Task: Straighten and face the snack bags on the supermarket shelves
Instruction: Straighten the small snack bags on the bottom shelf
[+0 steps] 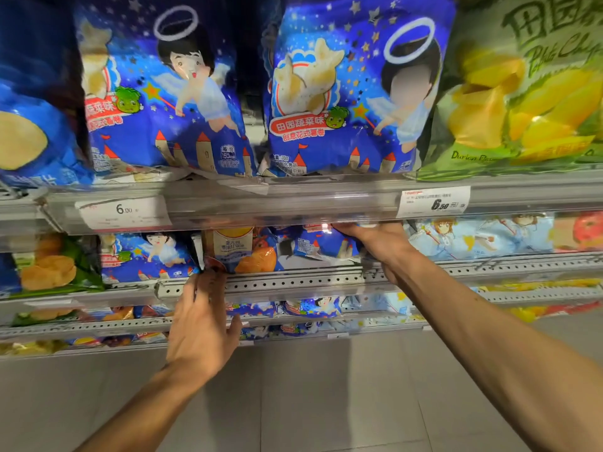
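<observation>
On the second shelf a blue snack bag with orange chips (pixel 248 252) stands between two blue angel bags. My left hand (pixel 204 324) reaches up to its lower left corner, fingertips touching the bag at the shelf lip. My right hand (pixel 380 244) reaches under the upper shelf rail and grips the tilted blue angel bag (pixel 321 244) from its right side. Another blue angel bag (pixel 146 256) stands upright to the left. On the top shelf two large blue angel bags (pixel 163 93) (pixel 352 93) face forward.
The top shelf's clear rail (pixel 277 203) carries price tags (pixel 124 212) (pixel 434 202). A green durian chip bag (pixel 522 93) stands at top right, a pale blue cartoon bag (pixel 476 236) right of my right hand. Perforated shelf edges (pixel 293 282) and lower shelves lie below, over grey floor tiles.
</observation>
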A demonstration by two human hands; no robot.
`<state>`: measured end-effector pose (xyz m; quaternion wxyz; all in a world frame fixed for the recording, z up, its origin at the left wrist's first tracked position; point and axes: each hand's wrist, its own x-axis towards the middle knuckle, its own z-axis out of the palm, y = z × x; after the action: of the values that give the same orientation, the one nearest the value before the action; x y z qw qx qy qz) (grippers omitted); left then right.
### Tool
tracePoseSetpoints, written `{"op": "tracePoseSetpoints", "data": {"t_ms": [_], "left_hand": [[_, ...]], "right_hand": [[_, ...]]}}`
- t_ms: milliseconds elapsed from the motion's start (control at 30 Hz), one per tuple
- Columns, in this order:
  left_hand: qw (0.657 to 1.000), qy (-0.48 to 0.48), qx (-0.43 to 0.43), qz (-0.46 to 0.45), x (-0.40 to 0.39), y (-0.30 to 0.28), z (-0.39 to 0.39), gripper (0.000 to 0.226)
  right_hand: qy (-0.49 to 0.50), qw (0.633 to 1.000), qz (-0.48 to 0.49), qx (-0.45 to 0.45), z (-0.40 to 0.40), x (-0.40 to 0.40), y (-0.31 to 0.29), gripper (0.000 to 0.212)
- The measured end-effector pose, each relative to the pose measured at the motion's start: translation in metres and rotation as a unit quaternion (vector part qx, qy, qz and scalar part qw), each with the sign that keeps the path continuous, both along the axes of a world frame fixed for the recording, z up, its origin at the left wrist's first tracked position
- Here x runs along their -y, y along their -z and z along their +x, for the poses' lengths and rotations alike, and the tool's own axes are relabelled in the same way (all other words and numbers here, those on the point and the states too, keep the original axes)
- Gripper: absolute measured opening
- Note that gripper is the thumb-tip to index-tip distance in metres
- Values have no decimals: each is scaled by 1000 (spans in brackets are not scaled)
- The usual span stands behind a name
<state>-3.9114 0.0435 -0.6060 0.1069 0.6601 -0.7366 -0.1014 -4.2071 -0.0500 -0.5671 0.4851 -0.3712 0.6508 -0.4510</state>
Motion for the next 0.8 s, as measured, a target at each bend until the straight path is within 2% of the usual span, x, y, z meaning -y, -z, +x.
{"op": "tracePoseSetpoints", "data": {"t_ms": [133,233,333,500,567,633,700,800], "left_hand": [[1000,1,25,-5,-1,-2,-2,74],[1000,-4,29,-7,-1,-3,-3,76],[999,-6,41,-4,-1,-3,-3,79],[998,-4,56,18,1,-5,-2,78],[998,-3,49,23,1,-8,-2,72],[999,2,40,24,1,-13,-1,66],[999,5,26,26,1,-16,2,64],[1000,4,-13,27,-2,-18,4,64]], "right_hand": [[-24,1000,-10,-15,4,2,3,26],[-56,997,-6,-57,-1,-6,12,46],[-55,997,13,-50,-5,-13,25,61],[-84,993,22,-84,-8,-8,26,73],[-89,992,29,-85,-9,-11,26,70],[-81,993,27,-85,-8,-17,26,65],[-50,994,16,-99,-7,-27,24,70],[30,985,-25,-166,-1,-52,18,73]]}}
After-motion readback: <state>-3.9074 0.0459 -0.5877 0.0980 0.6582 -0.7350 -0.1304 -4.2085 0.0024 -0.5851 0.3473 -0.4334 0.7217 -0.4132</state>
